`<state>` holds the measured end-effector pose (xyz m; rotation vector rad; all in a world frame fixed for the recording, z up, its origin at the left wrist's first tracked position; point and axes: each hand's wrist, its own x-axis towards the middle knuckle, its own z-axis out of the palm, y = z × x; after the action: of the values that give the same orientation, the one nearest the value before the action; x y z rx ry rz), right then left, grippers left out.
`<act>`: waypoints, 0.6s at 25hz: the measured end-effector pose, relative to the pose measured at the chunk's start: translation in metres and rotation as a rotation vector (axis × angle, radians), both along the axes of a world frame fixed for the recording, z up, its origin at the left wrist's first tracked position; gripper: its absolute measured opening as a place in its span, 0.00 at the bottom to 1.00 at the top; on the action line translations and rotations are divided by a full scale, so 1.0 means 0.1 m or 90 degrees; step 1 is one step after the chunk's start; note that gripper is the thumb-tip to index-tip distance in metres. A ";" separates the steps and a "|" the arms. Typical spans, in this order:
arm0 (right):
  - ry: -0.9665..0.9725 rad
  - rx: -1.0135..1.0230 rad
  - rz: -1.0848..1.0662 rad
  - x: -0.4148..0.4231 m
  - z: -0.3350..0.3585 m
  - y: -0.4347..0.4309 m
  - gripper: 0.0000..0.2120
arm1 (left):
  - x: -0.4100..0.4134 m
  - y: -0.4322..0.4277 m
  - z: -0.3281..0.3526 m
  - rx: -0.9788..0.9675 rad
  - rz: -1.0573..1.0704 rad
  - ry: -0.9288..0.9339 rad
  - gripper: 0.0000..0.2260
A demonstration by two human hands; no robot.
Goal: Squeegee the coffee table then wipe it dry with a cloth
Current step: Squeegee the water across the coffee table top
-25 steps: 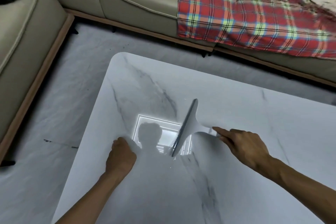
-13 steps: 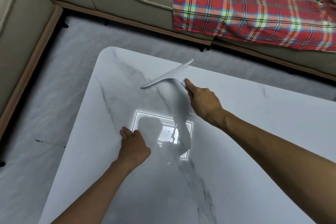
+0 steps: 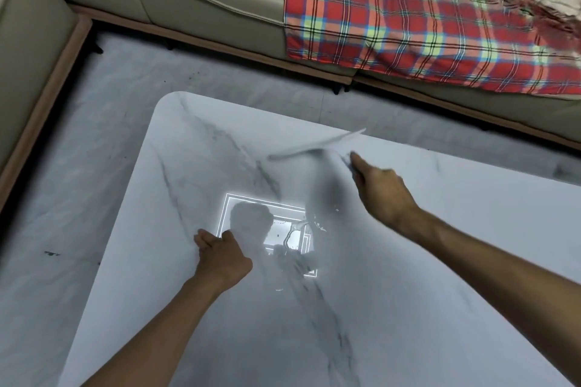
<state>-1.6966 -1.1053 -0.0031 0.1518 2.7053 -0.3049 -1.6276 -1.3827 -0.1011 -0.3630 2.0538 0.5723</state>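
Marble counter (image 3: 440, 261) is mid-squeegee: right hand (image 3: 382, 190), gripping the squeegee (image 3: 314, 148), has swung it from the centre toward the far edge; left hand (image 3: 221, 256), loosely curled, braces empty near the left edge.

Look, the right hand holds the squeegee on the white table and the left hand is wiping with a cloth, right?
Not quite. The head view shows the left hand bare, resting on the table with no cloth. The right hand does hold the squeegee there.
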 end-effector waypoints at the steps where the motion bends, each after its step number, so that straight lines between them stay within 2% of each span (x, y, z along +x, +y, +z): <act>1: 0.001 -0.008 -0.023 -0.18 -0.07 -0.05 0.17 | 0.01 0.00 -0.01 -0.001 -0.004 -0.001 0.33; 4: -0.015 -0.011 -0.063 -0.25 -0.24 -0.07 0.19 | 0.02 -0.01 -0.05 -0.008 -0.023 0.007 0.34; 8: -0.048 -0.018 -0.064 0.47 -0.23 0.01 0.21 | 0.03 -0.01 -0.09 -0.041 -0.029 0.011 0.30; 11: -0.133 0.001 -0.059 1.09 -0.02 0.10 0.24 | 0.03 0.05 -0.01 -0.064 0.005 0.064 0.27; 13: -0.172 -0.025 -0.082 1.32 0.16 0.16 0.22 | 0.03 0.06 0.01 -0.063 0.016 0.091 0.27; 15: -0.105 -0.031 -0.088 1.24 0.24 0.30 0.20 | 0.05 0.06 -0.02 -0.062 0.007 0.107 0.27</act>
<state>-1.5730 -1.0754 0.0211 0.3360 2.5265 -0.3804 -1.6222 -1.3768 -0.1035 -0.3957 2.2487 0.5256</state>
